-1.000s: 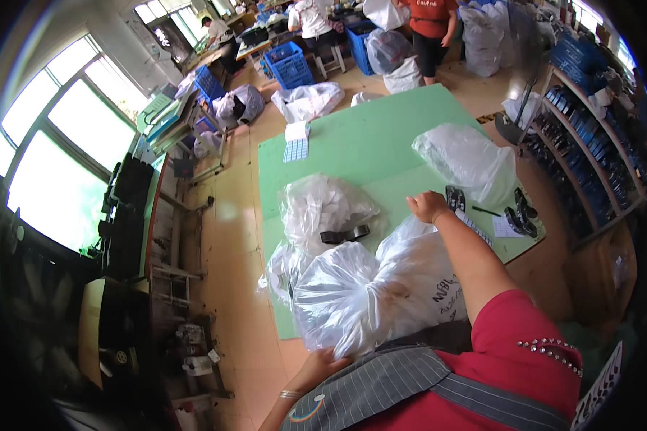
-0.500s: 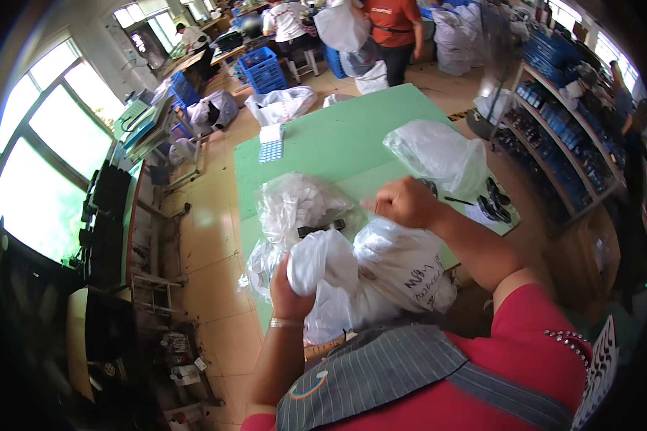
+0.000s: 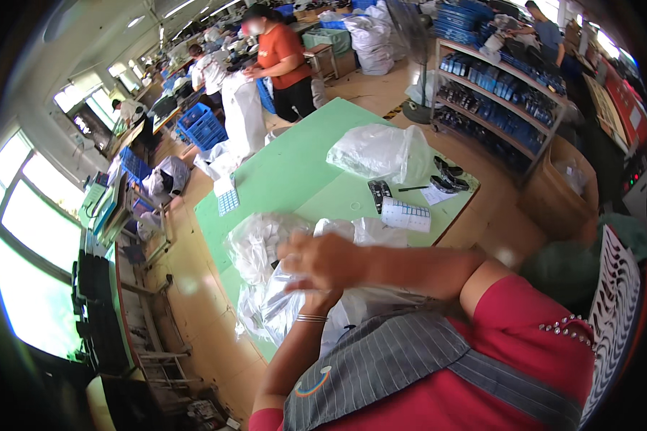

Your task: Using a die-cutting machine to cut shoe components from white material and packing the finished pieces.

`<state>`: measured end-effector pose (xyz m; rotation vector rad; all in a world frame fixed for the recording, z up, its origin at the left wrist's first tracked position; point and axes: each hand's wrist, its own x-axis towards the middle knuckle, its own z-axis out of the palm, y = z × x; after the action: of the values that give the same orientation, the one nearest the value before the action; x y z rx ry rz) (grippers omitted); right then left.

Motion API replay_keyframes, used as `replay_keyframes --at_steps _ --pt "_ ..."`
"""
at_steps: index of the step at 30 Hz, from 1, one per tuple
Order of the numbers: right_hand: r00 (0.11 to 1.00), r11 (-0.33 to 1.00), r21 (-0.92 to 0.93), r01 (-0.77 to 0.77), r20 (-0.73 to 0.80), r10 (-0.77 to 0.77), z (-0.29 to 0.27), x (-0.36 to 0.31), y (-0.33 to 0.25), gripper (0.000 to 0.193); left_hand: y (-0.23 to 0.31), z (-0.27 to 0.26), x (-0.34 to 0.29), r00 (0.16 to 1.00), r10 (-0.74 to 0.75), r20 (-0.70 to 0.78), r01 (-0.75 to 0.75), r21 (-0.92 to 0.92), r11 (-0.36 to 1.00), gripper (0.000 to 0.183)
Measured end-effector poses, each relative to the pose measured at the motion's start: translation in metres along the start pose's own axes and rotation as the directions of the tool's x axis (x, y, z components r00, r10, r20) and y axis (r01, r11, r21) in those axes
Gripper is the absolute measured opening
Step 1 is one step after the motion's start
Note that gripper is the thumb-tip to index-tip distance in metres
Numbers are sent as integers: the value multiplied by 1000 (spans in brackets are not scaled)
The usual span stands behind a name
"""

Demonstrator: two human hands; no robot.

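- The fingers (image 3: 303, 253) of the right hand (image 3: 331, 260) are spread over the plastic bag (image 3: 280, 305).
- The fingers of the left hand (image 3: 316, 296) are hidden under it, so their grip cannot be told.
- The bag is held at the near edge of the green counter (image 3: 295, 172).
- It is probably best gripped with both hands, so nothing spills.

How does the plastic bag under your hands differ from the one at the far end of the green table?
The near plastic bag lies crumpled and spread at the table's front edge, partly covered by the right hand; the far plastic bag sits puffed up, untouched. The near one is beside the left hand; the far one lies apart. Both are clear plastic on the green table.
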<state>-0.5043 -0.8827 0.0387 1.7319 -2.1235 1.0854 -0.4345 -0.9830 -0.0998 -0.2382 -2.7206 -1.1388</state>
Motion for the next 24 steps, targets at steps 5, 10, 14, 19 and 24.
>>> replay_keyframes --at_steps 5,10,14,19,24 --pt "635 717 -141 -682 373 677 -31 -19 60 54 25 -25 17 997 39 -69 -31 123 992 32" --pt "741 708 248 -661 64 669 -42 -26 65 31 3 -33 16 921 -385 -62 334 -383 861 61" --pt "917 918 90 -386 -70 392 -38 -33 19 25 -12 -52 48 669 -685 288 731 -422 536 82" --pt "992 991 -86 -104 -75 97 40 -119 29 13 -16 -45 50 718 -576 391 631 -715 301 68" --pt "986 952 -259 -164 -33 161 63 -140 41 16 -11 -59 55 705 -363 610 699 -685 206 49"
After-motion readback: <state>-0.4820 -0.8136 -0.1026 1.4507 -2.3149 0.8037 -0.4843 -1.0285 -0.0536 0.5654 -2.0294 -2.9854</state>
